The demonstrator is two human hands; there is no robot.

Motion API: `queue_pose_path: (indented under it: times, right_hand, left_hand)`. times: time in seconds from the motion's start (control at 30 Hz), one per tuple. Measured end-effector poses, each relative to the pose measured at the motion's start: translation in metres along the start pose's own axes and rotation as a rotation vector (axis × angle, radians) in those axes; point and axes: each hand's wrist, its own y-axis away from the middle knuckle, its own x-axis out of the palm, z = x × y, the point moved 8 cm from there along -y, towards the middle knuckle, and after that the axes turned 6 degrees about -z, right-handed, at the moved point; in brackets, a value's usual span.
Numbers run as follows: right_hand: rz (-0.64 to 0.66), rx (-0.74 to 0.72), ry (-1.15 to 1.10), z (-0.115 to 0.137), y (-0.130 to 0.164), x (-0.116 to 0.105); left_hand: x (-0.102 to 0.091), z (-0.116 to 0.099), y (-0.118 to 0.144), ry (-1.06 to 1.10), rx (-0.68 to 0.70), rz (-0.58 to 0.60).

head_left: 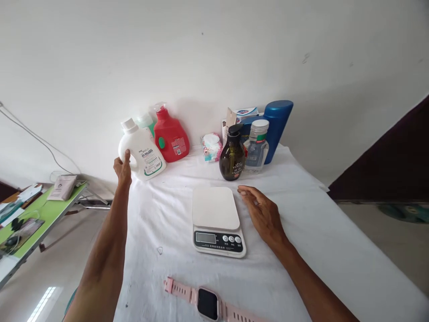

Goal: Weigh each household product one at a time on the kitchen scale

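My left hand (123,168) is at the handle side of a white laundry detergent bottle (142,154), thumb up along the handle and fingers curled behind it. The bottle stands at the back left of the cloth, tilted a little. My right hand (263,212) holds nothing; its fingers stretch loosely toward the right edge of a white digital kitchen scale (216,208). The scale's plate bears nothing and its display looks blank. A pink smartwatch (208,304) lies flat in front of the scale.
A red detergent bottle (170,136) stands beside the white one, a green bottle (147,121) behind. Right of them are a wipes pack (212,147), a dark pump bottle (232,156), a clear bottle (256,150) and a blue bottle (277,129). A green table (63,208) is at left.
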Motion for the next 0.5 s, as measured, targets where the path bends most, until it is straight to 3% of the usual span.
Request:
queue_pose_path:
  times: [0.13,0.23,0.33,0.5]
  right_hand:
    - [-0.017,0.033,0.02,-0.006,-0.001,-0.001]
    - [-0.029,0.066,0.01,-0.007,-0.002,-0.004]
    - [-0.033,0.088,0.011,-0.005,-0.003,-0.005]
    - [-0.042,0.088,0.006,-0.001,-0.003,-0.005]
  left_hand:
    - [0.014,-0.007,0.01,0.143,-0.009,0.107]
    - [0.007,-0.013,0.032,0.262,-0.006,0.062]
    - [-0.018,-0.014,0.056,0.293,-0.023,-0.005]
    - [-0.081,-0.016,0.083,0.302,-0.038,-0.063]
